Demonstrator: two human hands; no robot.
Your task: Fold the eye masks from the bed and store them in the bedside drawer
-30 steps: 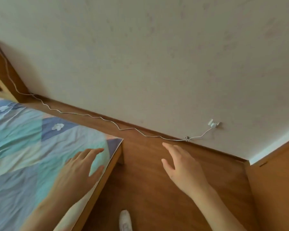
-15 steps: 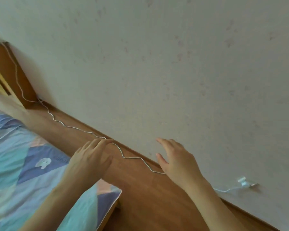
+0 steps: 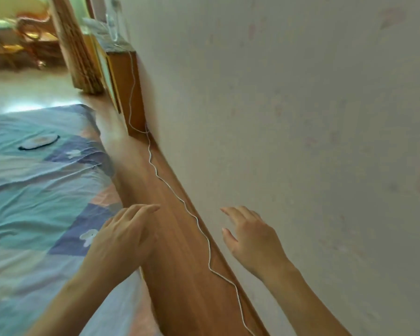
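A pale eye mask (image 3: 39, 141) with a dark edge lies flat on the patchwork bed sheet (image 3: 34, 202), far ahead on the left. A wooden bedside cabinet (image 3: 124, 88) stands against the wall beyond the bed; its drawer front is seen only edge-on. My left hand (image 3: 124, 236) hovers empty over the bed's right edge, fingers spread. My right hand (image 3: 250, 236) hangs empty with fingers apart in front of the wall, over the strip of floor.
A white cable (image 3: 180, 202) snakes along the narrow wooden floor strip (image 3: 170, 263) between bed and wall (image 3: 301, 117), up to the cabinet. A wooden post (image 3: 75, 49) and blurred furniture stand at the far left. Objects on the cabinet top are blurred.
The view has swung left and along the wall, bringing the cabinet and the eye mask into sight. Both hands stay empty, held out in front.
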